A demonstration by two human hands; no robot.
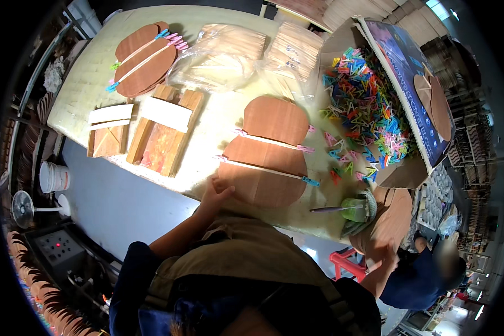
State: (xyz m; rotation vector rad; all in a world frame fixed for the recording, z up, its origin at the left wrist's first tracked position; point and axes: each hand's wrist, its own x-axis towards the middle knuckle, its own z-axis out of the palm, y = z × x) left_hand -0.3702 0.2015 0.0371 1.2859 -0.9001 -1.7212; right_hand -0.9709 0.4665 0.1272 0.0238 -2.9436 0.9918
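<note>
A thin brown guitar-shaped wooden panel (pixel 263 148) lies flat on the table in front of me. Two pale wooden strips (pixel 266 167) cross it, held at their ends by small pink and blue clips (pixel 310 181). My left hand (pixel 214 197) is at the panel's near left edge, thumb and fingers apart, holding nothing. Off the table's right end, my right hand (pixel 382 261) grips the near end of another brown wooden panel (pixel 391 215), which seems to lie on others. Its fingers are partly hidden and slightly blurred.
A carton (pixel 400 92) of colourful clips (pixel 364 101) stands at right, some spilled. Near it is a green glue cup (pixel 354 210) with a brush. Clipped panels (pixel 145 61), wooden jigs (pixel 165 131) and bagged strips (pixel 229 47) lie leftward and behind. A red stool (pixel 347 264) and a co-worker (pixel 423 274) are at right.
</note>
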